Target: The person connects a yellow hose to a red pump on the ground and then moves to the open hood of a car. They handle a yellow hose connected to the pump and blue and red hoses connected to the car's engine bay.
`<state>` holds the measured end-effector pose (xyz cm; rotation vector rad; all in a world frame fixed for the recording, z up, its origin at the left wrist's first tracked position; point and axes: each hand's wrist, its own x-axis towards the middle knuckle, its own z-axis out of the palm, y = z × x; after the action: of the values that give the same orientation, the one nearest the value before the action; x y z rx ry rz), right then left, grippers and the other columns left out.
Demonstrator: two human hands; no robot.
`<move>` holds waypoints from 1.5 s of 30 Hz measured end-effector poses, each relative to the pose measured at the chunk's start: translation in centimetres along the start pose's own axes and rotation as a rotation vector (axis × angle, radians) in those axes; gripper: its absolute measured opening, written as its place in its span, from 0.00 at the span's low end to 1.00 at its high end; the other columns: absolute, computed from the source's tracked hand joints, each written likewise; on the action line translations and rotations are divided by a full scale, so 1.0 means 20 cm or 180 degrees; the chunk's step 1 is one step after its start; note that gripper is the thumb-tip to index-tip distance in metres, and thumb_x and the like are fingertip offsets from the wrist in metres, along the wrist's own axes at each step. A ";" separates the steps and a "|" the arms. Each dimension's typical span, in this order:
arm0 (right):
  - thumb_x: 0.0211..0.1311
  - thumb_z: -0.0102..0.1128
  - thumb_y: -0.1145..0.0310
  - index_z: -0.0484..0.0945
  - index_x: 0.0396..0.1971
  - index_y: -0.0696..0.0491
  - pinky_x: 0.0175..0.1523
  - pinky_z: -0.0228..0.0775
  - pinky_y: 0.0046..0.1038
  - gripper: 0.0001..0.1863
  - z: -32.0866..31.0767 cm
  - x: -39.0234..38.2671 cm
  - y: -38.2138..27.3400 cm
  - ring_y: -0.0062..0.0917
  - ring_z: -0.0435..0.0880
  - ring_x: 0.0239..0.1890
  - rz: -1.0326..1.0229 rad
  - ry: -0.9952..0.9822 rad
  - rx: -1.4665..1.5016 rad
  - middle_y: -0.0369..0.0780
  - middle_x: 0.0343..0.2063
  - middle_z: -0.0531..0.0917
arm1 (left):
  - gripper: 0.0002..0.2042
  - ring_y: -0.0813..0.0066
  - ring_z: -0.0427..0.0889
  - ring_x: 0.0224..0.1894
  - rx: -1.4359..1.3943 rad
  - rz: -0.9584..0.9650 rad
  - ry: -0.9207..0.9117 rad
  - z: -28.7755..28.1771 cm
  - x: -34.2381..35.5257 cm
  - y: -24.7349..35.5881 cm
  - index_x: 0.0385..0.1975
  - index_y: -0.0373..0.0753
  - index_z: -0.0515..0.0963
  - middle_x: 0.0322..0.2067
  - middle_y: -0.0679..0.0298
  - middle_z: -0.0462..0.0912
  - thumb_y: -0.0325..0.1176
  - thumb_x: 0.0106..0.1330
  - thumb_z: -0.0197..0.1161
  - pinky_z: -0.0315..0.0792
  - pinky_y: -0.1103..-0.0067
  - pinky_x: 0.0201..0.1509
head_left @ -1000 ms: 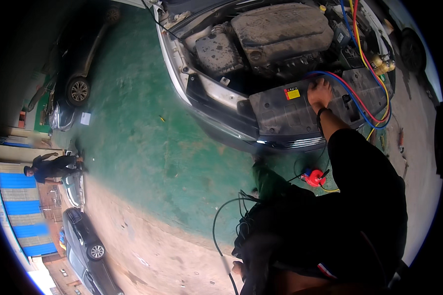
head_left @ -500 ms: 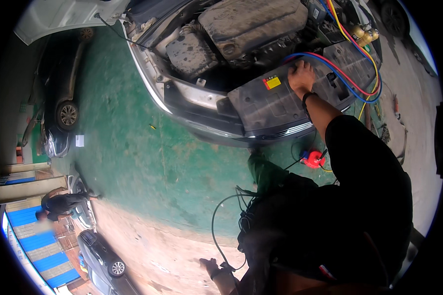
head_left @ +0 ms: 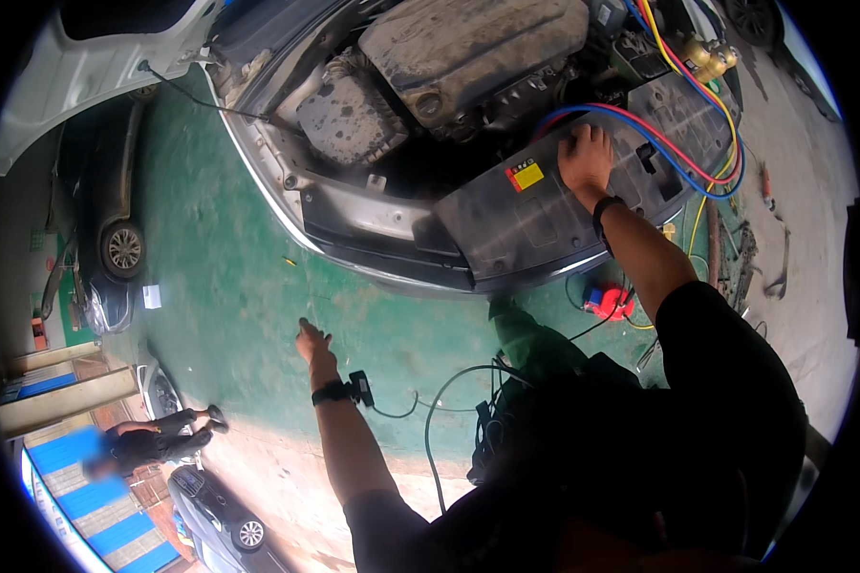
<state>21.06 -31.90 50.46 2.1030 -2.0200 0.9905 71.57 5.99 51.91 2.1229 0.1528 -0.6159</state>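
My right hand [head_left: 586, 158] rests on the black plastic cover [head_left: 506, 224] at the front of a car's engine bay, its fingers stretched over the cover's rear edge. Just beside it, a red hose and a blue hose [head_left: 661, 153] curve across the cover. A yellow and red label [head_left: 525, 175] sits left of the hand. My left hand [head_left: 312, 346] hangs in the air left of the bumper [head_left: 406, 284], empty, thumb and fingers apart. A wristband with a small cabled black box [head_left: 360, 388] is on that wrist.
The raised hood [head_left: 115, 62] stands at upper left, a thin rod [head_left: 201, 95] below it. Brass gauge fittings [head_left: 709, 59] lie at the right of the bay. A red and blue device [head_left: 610, 303] with cables sits on the green floor. Another person [head_left: 153, 444] is at far left near parked cars.
My left hand has swung forward and up from the lower edge to beside the bumper. My right hand stays on the cover. The view has shifted slightly; the other person's legs have moved.
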 end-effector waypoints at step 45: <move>0.53 0.58 0.66 0.76 0.35 0.51 0.48 0.68 0.44 0.10 0.01 0.03 0.00 0.44 0.76 0.42 0.0094 -0.0007 -0.0197 0.45 0.35 0.78 | 0.18 0.45 0.84 0.40 0.2873 0.0859 0.0939 1.16 -0.27 0.26 0.51 0.25 0.57 0.45 0.33 0.71 0.37 0.75 0.39 0.84 0.63 0.39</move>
<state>21.17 -32.49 50.50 2.0503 -2.0608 0.9174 60.02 -14.93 47.30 3.0284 -0.3093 -0.2030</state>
